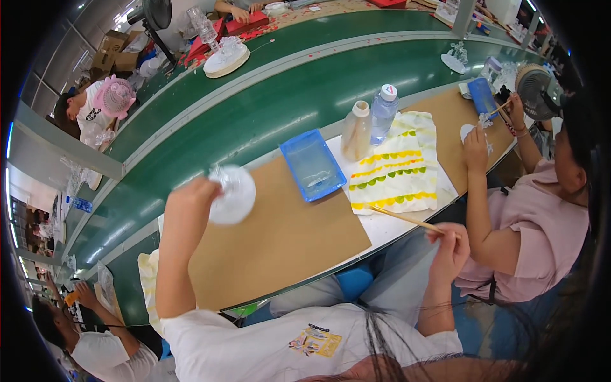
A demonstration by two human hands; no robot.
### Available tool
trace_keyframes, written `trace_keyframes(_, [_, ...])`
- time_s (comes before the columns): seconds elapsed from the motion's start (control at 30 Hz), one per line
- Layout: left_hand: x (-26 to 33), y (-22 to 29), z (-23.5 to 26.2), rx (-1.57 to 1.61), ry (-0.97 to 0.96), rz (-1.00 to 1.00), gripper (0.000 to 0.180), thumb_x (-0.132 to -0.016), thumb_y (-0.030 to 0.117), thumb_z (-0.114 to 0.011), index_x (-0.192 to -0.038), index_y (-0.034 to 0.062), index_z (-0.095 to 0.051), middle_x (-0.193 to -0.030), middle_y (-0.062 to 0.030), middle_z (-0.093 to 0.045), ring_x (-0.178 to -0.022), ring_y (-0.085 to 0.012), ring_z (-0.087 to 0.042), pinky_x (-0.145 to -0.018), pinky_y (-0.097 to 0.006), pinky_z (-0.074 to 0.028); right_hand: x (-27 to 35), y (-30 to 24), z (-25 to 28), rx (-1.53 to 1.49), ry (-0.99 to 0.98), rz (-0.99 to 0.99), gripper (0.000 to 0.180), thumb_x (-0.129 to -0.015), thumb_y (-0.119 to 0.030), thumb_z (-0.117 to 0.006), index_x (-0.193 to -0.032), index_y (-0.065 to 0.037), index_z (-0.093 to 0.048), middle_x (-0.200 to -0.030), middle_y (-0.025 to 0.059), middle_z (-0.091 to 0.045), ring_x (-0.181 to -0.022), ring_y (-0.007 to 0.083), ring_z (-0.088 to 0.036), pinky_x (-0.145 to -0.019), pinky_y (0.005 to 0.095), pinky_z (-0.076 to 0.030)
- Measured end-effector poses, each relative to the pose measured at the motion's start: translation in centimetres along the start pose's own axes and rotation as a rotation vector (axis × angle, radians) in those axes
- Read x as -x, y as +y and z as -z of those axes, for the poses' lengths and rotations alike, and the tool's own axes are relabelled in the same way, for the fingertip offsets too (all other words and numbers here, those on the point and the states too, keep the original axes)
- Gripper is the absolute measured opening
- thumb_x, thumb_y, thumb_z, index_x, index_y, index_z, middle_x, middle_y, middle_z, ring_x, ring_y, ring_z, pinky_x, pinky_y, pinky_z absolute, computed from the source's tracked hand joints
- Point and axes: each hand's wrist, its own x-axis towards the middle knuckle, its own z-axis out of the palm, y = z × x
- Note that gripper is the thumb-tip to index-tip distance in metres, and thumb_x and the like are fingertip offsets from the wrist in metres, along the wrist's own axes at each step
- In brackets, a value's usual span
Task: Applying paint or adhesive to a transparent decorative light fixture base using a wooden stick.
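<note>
My left hand (pixel 200 191) is raised over the left part of a brown board (pixel 280 235). Its fingers are closed on a round white disc (pixel 233 197), blurred by motion, with a clear piece at its upper edge. Low on the right, my right hand (pixel 450 245) pinches a thin wooden brush (pixel 407 219). The brush's far end points left, over the lower edge of a white cloth (pixel 394 162) patterned with yellow and green scallops. Between disc and cloth stands a shallow blue tray (pixel 284 153) with what looks like clear liquid.
Behind the cloth stand a cloudy bottle (pixel 356 134) and a clear white-capped bottle (pixel 383 114). A green conveyor (pixel 254 127) curves behind the board, with a white-based clear ornament (pixel 227 58) beyond. At my right, a co-worker in pink (pixel 522 235) works close by; a fan (pixel 536 91) stands there.
</note>
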Motion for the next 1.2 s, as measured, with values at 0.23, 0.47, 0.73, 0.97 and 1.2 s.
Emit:
trace_keyframes(0.23, [5.9, 2.6, -0.6, 0.291, -0.179, -0.145, 0.015, -0.07, 0.001, -0.07, -0.083, 0.004, -0.062, -0.085, -0.0083, -0.063, -0.077, -0.0269, -0.064, -0.064, -0.036, -0.051, -3.8, -0.8, -6.9, 0.194, -0.362, 0.228, 0.013, -0.098, -0.012, -0.047, -0.096, 0.0, -0.052, -0.089, 0.0108, -0.059, -0.076, 0.0148, -0.057, -0.068, 0.0257, -0.046])
trace_keyframes(0.47, [3.9, 4.1, -4.5, 0.436, -0.227, -0.453, 0.023, -0.068, 0.003, -0.068, -0.09, 0.0023, -0.064, -0.095, -0.0077, -0.063, -0.079, -0.0244, -0.062, -0.068, -0.034, -0.052, -6.0, -0.8, -10.9, 0.457, -0.521, 0.515, 0.004, -0.087, 0.002, -0.053, -0.091, 0.001, -0.054, -0.084, 0.0147, -0.06, -0.073, 0.0286, -0.059, -0.067, 0.0346, -0.048])
trace_keyframes(0.73, [3.1, 3.9, -9.5, 0.632, -0.017, -0.46, 0.028, -0.072, 0.001, -0.074, -0.098, 0.003, -0.065, -0.099, -0.0095, -0.064, -0.075, -0.021, -0.062, -0.061, -0.032, -0.051, -7.1, 1.3, -13.6, 0.546, -0.594, 0.507, 0.009, -0.083, 0.003, -0.056, -0.091, 0.0, -0.055, -0.083, 0.0148, -0.06, -0.074, 0.032, -0.059, -0.066, 0.0379, -0.047])
trace_keyframes(0.97, [4.4, 3.4, -12.5, 0.823, 0.201, -0.439, 0.035, -0.068, 0.0, -0.079, -0.1, 0.0043, -0.065, -0.099, -0.0116, -0.064, -0.074, -0.0212, -0.063, -0.059, -0.03, -0.049, -7.4, 1.3, -14.8, 0.587, -0.608, 0.515, 0.007, -0.084, -0.003, -0.059, -0.09, -0.002, -0.056, -0.081, 0.0134, -0.059, -0.074, 0.0325, -0.058, -0.065, 0.0385, -0.045])
trace_keyframes(1.2, [4.5, 3.2, -12.5, 0.923, 0.229, -0.373, 0.033, -0.07, -0.007, -0.074, -0.1, 0.0024, -0.065, -0.098, -0.0121, -0.064, -0.078, -0.0225, -0.065, -0.062, -0.03, -0.051, -7.3, 1.0, -15.4, 0.621, -0.636, 0.451, 0.007, -0.084, -0.003, -0.059, -0.09, -0.001, -0.056, -0.081, 0.0137, -0.059, -0.074, 0.0319, -0.058, -0.065, 0.0378, -0.045])
